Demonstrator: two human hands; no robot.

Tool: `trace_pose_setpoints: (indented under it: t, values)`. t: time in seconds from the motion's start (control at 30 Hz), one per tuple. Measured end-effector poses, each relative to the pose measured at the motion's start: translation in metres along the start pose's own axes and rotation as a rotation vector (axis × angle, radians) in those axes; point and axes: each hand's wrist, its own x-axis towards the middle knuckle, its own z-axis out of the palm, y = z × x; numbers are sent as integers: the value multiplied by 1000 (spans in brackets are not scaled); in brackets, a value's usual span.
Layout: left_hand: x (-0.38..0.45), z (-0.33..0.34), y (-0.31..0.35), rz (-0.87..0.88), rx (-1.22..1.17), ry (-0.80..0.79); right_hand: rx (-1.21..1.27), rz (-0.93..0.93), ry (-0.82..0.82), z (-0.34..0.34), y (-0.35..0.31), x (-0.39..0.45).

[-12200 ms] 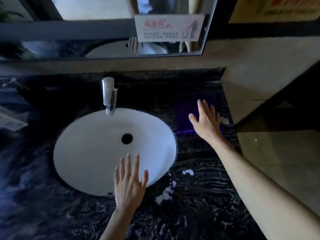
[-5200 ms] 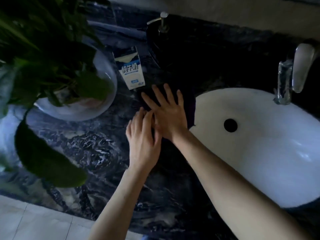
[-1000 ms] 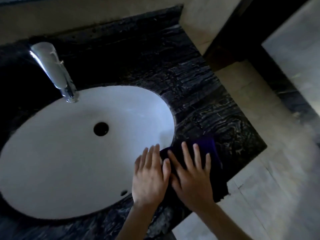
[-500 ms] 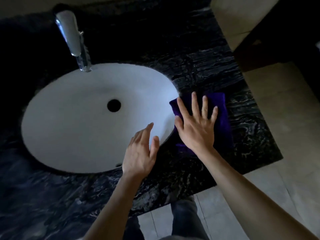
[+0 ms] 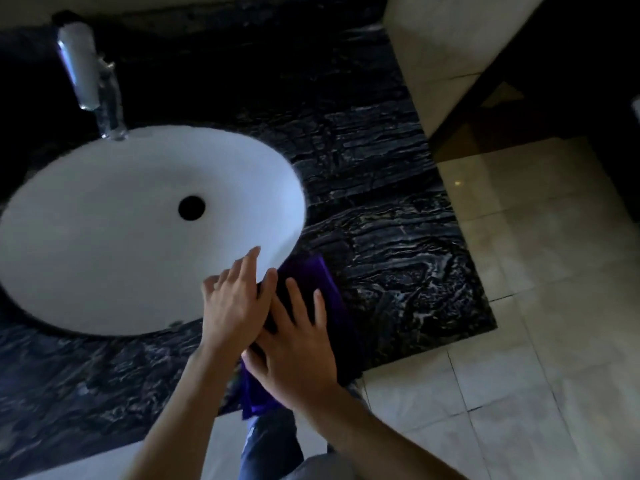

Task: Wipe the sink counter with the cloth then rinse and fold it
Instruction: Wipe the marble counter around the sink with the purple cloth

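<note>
A dark purple cloth (image 5: 320, 282) lies flat on the black veined marble counter (image 5: 398, 258), at the front right rim of the white oval sink (image 5: 114, 233). My right hand (image 5: 294, 344) presses flat on the cloth with fingers spread. My left hand (image 5: 235, 303) lies beside it, fingers apart, with its inner edge on the cloth's left side and its fingertips over the sink rim. A lower corner of the cloth hangs over the counter's front edge, under my right wrist. Most of the cloth is hidden by my hands.
A chrome faucet (image 5: 90, 81) stands behind the sink at the upper left. The drain hole (image 5: 191, 207) is open. The counter ends at the right against beige floor tiles (image 5: 540, 306) and a tiled wall (image 5: 433, 46). My legs show below the counter edge.
Both hands and the cloth have slid toward the counter's front edge over the last half second. My left hand has closed up against my right hand and now touches the cloth.
</note>
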Motion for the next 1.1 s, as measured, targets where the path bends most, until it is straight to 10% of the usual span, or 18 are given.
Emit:
trace_pose_setpoints:
  t: [0.43, 1.1]
  values:
    - [64, 42, 110, -24, -57, 151, -194, 349, 83, -52, 207, -24]
    - [82, 40, 113, -114, -182, 108, -156, 218, 125, -129, 243, 368]
